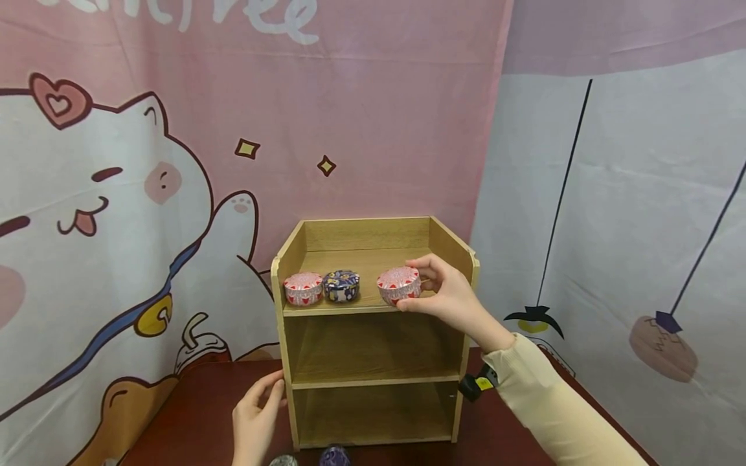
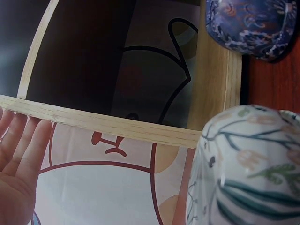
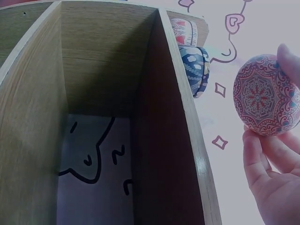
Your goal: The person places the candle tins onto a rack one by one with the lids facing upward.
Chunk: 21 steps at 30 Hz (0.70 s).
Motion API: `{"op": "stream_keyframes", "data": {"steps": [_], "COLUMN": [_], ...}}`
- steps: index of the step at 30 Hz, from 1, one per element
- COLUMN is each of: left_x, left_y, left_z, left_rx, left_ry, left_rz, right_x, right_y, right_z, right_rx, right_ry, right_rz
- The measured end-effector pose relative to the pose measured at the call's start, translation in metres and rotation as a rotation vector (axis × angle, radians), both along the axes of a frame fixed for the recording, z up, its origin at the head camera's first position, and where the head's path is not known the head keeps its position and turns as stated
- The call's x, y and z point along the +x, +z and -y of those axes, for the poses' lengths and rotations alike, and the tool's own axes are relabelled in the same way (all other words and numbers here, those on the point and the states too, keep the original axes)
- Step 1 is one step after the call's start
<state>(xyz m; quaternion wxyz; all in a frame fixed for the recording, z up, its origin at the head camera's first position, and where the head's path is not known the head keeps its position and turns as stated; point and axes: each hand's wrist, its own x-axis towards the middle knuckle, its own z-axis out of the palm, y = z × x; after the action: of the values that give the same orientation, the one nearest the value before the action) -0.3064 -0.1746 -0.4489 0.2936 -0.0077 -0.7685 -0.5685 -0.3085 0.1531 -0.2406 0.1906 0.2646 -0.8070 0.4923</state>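
My right hand (image 1: pixel 451 298) pinches a round tin (image 1: pixel 399 287) with a red and pale pattern between thumb and fingers, at the front of the shelf unit's top level. In the right wrist view the ornate face of this tin (image 3: pixel 260 96) shows, with fingers (image 3: pixel 255 159) below its rim. To its left on the top shelf stand a dark blue patterned tin (image 1: pixel 342 286) and a similar red-patterned tin (image 1: pixel 303 288), side by side. My left hand (image 1: pixel 254 414) is at the unit's left side, its fingers (image 2: pixel 35 145) extended along the wooden edge.
The wooden shelf unit (image 1: pixel 375 382) has two lower compartments and stands on a dark red table (image 1: pixel 204 401). Before its foot are a white tin with leaves (image 2: pixel 253 164) and a dark blue tin (image 2: pixel 253 26). Printed cloths (image 1: pixel 384 129) hang behind and to the right.
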Motion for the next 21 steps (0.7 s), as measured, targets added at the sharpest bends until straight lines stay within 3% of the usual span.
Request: {"op": "stream_keyframes", "data": {"steps": [11, 21], "left_x": [0.003, 0.002], "left_y": [0.0, 0.001], "left_z": [0.0, 0.0], "left_rx": [-0.009, -0.011], "left_ry": [-0.001, 0.003], "left_rz": [0.049, 0.024], "right_x": [-0.008, -0.023], "right_y": [0.004, 0.003], "right_z": [0.003, 0.004], "right_rx": [-0.039, -0.094], "right_ry": [-0.008, -0.001], "right_rz": [0.004, 0.002]}}
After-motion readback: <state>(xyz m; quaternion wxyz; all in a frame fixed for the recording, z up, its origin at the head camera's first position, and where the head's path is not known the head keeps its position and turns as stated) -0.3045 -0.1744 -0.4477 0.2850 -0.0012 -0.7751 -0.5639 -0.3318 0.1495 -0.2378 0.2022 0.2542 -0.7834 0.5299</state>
